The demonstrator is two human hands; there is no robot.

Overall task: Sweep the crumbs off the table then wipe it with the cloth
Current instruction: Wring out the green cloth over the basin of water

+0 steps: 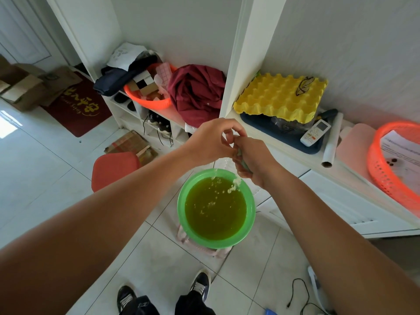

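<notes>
White tiled floor (pixel 34 178), white walls (pixel 193 30), white shelving unit (pixel 230 76), red doormat (pixel 77 110), cardboard boxes (pixel 22 87), daylight from left.

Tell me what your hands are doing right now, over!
Left hand and right hand both gripping the cloth, squeezing it. Water dripping into the green basin below. Nothing between hands and basin.

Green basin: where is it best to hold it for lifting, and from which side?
Grip the basin by its flared rim on two opposite sides, coming from left and right. It is round, shows no handles and holds water, so lifting one side would likely spill.
</notes>
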